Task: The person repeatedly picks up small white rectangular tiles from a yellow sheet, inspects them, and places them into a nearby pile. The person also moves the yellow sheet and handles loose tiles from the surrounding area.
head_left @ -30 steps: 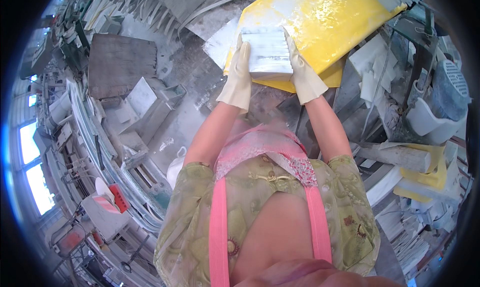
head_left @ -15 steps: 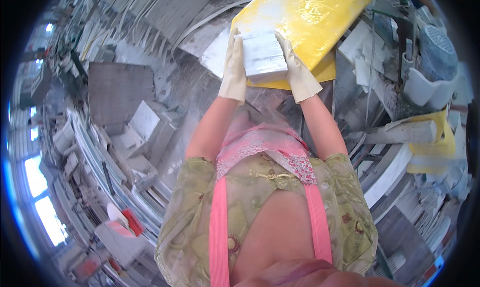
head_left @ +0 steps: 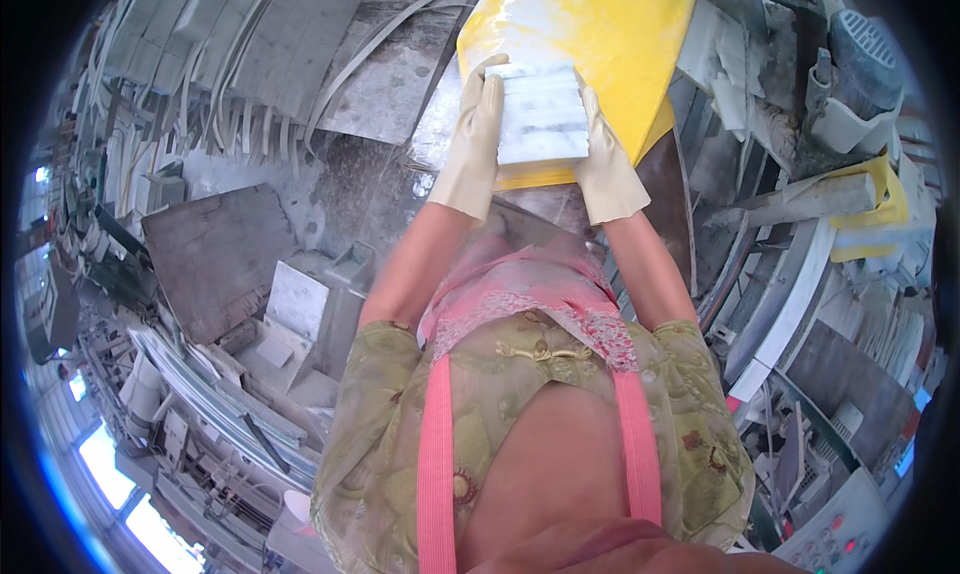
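Observation:
A stack of several white, grey-veined stone pieces (head_left: 542,119) is held between my two hands, in front of me. My left hand (head_left: 478,139), in a cream rubber glove, presses flat along the stack's left side. On the right side my right hand (head_left: 606,159), gloved the same way, closes against it. The fingers of the right hand are partly hidden behind the stack. Beneath and beyond the stack lies a wet, shiny yellow sheet (head_left: 620,34), smeared with white toward its left.
Long grey slabs (head_left: 200,34) stand at the far left. A worn dark board (head_left: 215,264) and a pale stone block (head_left: 297,299) lie to my left. At the right are a blue-grey motor (head_left: 868,64), broken white offcuts (head_left: 715,59) and a control panel (head_left: 845,534).
The view has turned, so the surroundings have shifted. The stack stays between both hands, now slightly lower and farther right in view, with its layered edge facing me more squarely.

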`<act>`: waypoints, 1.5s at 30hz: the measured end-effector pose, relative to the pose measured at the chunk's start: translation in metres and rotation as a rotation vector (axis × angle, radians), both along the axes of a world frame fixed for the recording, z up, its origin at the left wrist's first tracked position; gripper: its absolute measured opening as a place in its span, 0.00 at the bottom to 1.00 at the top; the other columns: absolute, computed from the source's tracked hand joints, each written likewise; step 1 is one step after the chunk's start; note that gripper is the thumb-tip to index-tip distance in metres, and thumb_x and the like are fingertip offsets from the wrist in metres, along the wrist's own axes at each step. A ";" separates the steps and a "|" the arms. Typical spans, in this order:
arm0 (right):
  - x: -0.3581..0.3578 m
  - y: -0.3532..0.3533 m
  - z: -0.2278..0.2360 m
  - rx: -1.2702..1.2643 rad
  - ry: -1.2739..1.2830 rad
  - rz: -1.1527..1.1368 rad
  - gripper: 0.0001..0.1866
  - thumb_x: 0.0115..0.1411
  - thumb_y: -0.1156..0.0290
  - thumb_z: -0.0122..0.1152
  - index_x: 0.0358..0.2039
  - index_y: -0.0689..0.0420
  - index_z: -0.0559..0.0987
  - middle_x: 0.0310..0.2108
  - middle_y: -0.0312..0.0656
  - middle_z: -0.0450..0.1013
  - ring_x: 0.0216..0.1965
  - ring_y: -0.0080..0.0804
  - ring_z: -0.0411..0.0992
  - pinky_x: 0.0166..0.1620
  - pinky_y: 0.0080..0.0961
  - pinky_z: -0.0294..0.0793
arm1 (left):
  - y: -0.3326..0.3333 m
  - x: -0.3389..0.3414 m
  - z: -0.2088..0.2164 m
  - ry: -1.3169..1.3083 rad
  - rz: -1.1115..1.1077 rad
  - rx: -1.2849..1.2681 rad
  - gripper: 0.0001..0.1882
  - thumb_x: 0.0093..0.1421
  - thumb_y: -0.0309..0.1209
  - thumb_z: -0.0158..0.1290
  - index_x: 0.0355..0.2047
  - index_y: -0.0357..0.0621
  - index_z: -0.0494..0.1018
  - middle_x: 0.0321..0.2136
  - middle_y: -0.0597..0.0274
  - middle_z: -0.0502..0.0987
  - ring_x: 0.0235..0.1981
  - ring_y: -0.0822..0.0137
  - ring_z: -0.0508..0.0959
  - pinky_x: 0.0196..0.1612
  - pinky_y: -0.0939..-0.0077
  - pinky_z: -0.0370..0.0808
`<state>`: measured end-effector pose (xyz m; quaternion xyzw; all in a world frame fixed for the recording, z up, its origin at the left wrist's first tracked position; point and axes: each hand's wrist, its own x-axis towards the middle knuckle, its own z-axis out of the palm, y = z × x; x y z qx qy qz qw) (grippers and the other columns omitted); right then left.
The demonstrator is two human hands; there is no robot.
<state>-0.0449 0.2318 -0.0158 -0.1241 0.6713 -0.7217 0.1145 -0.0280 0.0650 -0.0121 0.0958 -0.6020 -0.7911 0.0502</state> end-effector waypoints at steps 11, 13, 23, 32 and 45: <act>0.003 -0.072 0.013 -0.179 -0.100 -0.267 0.36 0.78 0.47 0.30 0.75 0.60 0.52 0.75 0.49 0.53 0.76 0.37 0.49 0.74 0.29 0.48 | -0.070 -0.050 0.003 0.055 -0.317 0.024 0.32 0.72 0.48 0.49 0.65 0.35 0.64 0.57 0.52 0.73 0.58 0.64 0.74 0.59 0.70 0.72; 0.006 -0.067 0.016 -0.098 -0.066 -0.251 0.36 0.78 0.47 0.31 0.75 0.61 0.53 0.75 0.49 0.53 0.76 0.37 0.50 0.74 0.29 0.49 | -0.070 -0.047 0.004 0.015 -0.291 -0.019 0.32 0.72 0.46 0.49 0.66 0.34 0.64 0.59 0.51 0.73 0.59 0.63 0.73 0.62 0.69 0.69; 0.006 -0.028 0.009 0.110 0.066 -0.366 0.30 0.78 0.54 0.37 0.69 0.63 0.65 0.71 0.48 0.61 0.73 0.36 0.56 0.73 0.29 0.53 | -0.088 -0.050 0.025 0.034 -0.347 -0.241 0.30 0.74 0.45 0.42 0.68 0.37 0.63 0.65 0.52 0.69 0.67 0.61 0.67 0.68 0.68 0.61; 0.127 0.135 -0.004 0.260 0.175 -0.725 0.21 0.70 0.62 0.58 0.60 0.55 0.77 0.60 0.43 0.75 0.64 0.36 0.69 0.67 0.33 0.65 | -0.031 0.044 0.134 0.333 -0.022 -0.654 0.31 0.73 0.42 0.48 0.70 0.39 0.60 0.70 0.53 0.61 0.70 0.58 0.61 0.71 0.59 0.59; 0.465 0.448 -0.044 1.750 -0.343 -0.942 0.48 0.57 0.60 0.71 0.75 0.45 0.56 0.73 0.48 0.55 0.74 0.53 0.51 0.73 0.48 0.52 | 0.226 0.141 0.087 0.153 -0.824 -0.504 0.21 0.74 0.35 0.45 0.62 0.38 0.71 0.55 0.56 0.77 0.51 0.73 0.77 0.56 0.79 0.69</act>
